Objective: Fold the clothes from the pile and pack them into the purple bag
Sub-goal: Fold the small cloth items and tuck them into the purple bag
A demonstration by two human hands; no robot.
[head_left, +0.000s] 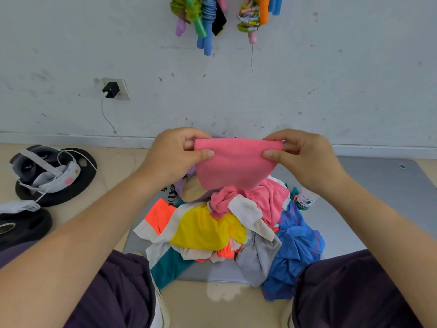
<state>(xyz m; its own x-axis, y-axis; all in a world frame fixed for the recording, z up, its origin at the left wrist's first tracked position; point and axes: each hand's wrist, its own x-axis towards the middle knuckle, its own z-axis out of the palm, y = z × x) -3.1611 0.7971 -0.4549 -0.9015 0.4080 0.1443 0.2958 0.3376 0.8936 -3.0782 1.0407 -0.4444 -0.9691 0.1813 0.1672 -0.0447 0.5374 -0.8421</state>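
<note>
A pink garment (233,165) hangs in the air in front of me, above the pile. My left hand (176,153) pinches its upper left corner and my right hand (305,155) pinches its upper right corner. Below lies the pile of clothes (227,230) on a grey mat (369,197): yellow, orange, pink, white, grey, teal and blue pieces, all crumpled. A sliver of the purple bag (183,184) with a beige inside shows behind the pile, mostly hidden by the pink garment and my left hand.
A small plastic bottle (306,200) stands at the pile's right edge. Black weight plates (56,178) with a headset and cable lie on the floor at the left. The wall with a socket and charger (111,90) is close ahead. My knees frame the pile.
</note>
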